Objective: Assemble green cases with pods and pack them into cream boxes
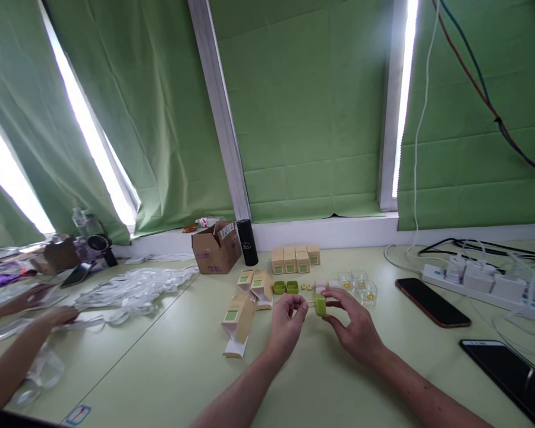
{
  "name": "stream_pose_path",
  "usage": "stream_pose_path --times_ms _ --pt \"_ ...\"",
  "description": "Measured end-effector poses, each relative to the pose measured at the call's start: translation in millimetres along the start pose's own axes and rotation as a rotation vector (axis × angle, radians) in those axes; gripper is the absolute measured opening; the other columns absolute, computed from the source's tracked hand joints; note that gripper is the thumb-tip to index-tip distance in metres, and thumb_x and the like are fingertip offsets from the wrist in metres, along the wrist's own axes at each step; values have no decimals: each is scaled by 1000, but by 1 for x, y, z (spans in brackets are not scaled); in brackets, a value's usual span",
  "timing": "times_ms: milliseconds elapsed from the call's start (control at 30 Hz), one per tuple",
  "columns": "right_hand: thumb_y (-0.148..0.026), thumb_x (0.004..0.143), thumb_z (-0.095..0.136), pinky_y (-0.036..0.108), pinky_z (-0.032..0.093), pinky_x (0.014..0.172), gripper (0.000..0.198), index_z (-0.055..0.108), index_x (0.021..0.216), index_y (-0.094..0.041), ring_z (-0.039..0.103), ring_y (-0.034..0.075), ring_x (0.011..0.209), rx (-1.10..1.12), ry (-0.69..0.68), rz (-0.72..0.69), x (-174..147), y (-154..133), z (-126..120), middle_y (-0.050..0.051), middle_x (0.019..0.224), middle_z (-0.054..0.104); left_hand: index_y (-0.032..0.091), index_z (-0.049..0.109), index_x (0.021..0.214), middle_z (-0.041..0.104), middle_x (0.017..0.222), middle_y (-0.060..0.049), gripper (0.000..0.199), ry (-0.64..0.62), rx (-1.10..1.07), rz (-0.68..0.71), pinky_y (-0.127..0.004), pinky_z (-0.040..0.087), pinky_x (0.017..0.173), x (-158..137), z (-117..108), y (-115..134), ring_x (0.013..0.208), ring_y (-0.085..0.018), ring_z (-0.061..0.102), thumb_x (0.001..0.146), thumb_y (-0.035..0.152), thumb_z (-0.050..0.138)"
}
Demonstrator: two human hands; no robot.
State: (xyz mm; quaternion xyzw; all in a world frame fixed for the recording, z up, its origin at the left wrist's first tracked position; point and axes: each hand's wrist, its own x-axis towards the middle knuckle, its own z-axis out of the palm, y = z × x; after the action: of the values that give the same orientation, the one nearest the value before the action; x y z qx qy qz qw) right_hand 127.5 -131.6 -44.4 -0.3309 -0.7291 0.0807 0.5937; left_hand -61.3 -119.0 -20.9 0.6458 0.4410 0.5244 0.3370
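Observation:
My right hand (355, 326) grips a small green square box (321, 305) between thumb and fingers, held just above the table. Close by on its left, my left hand (287, 324) is closed in a pinch; a thin pale strip (311, 304) runs from its fingertips to the green box, and its kind is too small to tell. Behind my hands sit two open green square trays (286, 288), tiny yellowish pieces (306, 287), pale pink blocks (321, 285) and several clear cups (359, 282). Cardboard packets with green windows (238, 318) lie left of my left hand.
Several small tan boxes (296, 260) stand at the back beside a black bottle (247, 242) and an open carton (216, 246). Phones (432, 302) and a power strip (468, 282) lie right. At left, another person's hands (60, 316) touch white straps (138, 289).

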Motion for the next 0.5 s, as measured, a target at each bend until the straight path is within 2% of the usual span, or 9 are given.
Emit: stream_pose_path --times_ms 167,300,400,500 --pt "-25 97 59 43 68 90 32 60 128 -24 71 27 113 0 2 -6 0 -1 0 12 126 68 20 62 79 59 71 0 20 12 -32 -16 -28 44 65 1 1 -3 68 -16 56 86 38 64" --pt "-25 96 59 45 67 90 35 59 131 -24 71 28 112 -43 -7 -14 0 0 -1 13 127 67 19 65 87 63 81 -3 20 92 35 14 -31 46 71 1 -1 -5 77 -19 60 89 39 60" --pt "-23 96 58 47 66 92 37 56 133 -25 69 29 114 -78 -11 -18 1 1 -2 13 130 66 21 67 102 67 99 -7 18 148 149 123 -35 48 81 -2 -5 -1 94 -23 62 91 33 60" --pt "-21 97 56 49 63 96 39 55 136 -26 66 30 121 -128 -22 -44 2 0 -3 14 132 64 23 64 116 67 115 -10 30 108 222 297 -44 47 96 -7 -7 5 116 -28 56 86 22 65"
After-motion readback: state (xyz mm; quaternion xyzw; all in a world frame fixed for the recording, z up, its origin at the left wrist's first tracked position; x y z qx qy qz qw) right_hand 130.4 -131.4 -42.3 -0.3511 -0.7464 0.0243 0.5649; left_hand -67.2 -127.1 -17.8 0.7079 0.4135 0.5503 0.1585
